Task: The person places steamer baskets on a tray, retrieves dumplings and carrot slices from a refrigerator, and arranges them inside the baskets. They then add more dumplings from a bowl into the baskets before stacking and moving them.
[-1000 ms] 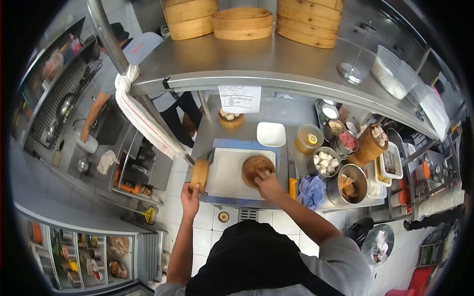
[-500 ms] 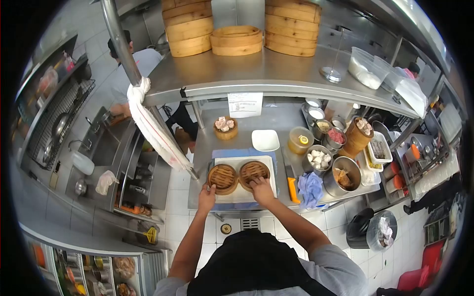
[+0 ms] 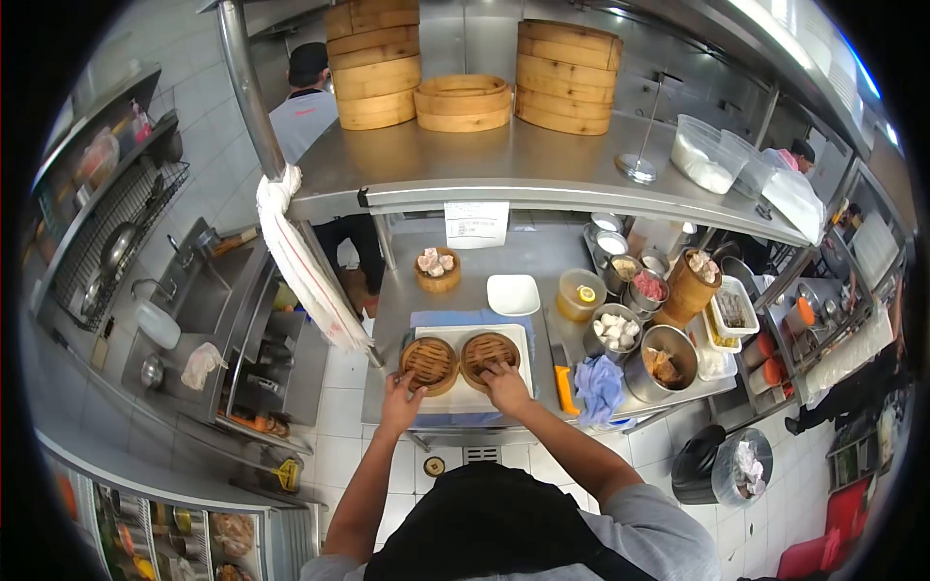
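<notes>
Two round bamboo steamers, both with slatted tops showing, stand side by side on a white tray (image 3: 526,387). At the near left edge of the left bamboo steamer (image 3: 430,360), my left hand (image 3: 399,401) grips the rim, thumb on the near side. My right hand (image 3: 507,389) holds the near rim of the right bamboo steamer (image 3: 484,351), its fingertips reaching over the slats. Under the tray lies a blue cloth (image 3: 426,318). Behind it are a small steamer of dumplings (image 3: 437,270) and a white square dish (image 3: 512,295).
To the right lie an orange-handled knife (image 3: 565,389) and a crumpled blue cloth (image 3: 599,389), beside a metal pot (image 3: 666,363) and several ingredient containers. Overhead, a steel shelf (image 3: 465,174) bears stacked steamers. A person (image 3: 305,121) stands beyond at left.
My left hand's fingers have shifted slightly along the left steamer's near edge. My right hand stays at the right steamer. The view has tilted, and the person behind has straightened up.
</notes>
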A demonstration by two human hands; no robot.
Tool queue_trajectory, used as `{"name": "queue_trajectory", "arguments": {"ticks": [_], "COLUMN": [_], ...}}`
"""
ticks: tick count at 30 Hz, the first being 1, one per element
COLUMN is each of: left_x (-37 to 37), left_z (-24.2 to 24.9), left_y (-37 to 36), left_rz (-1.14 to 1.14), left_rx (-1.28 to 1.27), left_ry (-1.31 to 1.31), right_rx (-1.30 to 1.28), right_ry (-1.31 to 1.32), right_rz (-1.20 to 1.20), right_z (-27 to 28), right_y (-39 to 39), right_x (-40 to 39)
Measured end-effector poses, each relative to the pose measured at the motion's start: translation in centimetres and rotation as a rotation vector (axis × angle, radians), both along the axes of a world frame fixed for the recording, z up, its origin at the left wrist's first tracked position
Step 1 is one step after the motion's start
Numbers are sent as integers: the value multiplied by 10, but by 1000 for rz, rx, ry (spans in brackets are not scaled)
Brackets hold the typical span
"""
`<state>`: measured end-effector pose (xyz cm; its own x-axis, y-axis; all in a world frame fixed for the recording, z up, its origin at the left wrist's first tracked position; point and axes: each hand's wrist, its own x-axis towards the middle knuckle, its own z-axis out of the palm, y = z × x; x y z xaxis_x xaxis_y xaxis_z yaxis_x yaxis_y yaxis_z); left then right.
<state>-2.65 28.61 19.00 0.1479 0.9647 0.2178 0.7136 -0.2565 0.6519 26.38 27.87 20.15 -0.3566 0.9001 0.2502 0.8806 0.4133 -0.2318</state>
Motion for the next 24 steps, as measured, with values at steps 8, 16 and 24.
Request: {"name": "queue_trajectory", "arguments": {"ticks": [8, 16, 24], "left_x": [17, 49, 75], "left_z": [153, 323, 373], "left_y": [-53, -70, -56], "left_rz": [-23, -126, -460], "left_rx": [-25, 606, 754], "left_ry": [-406, -573, -351], "right_rx": [-748, -393, 471], "right_ry": [606, 888, 812], "right_rz": [336, 467, -89], "right_z": [161, 372, 452], "right_y": [-45, -98, -121], "right_x": [48, 193, 284]}}
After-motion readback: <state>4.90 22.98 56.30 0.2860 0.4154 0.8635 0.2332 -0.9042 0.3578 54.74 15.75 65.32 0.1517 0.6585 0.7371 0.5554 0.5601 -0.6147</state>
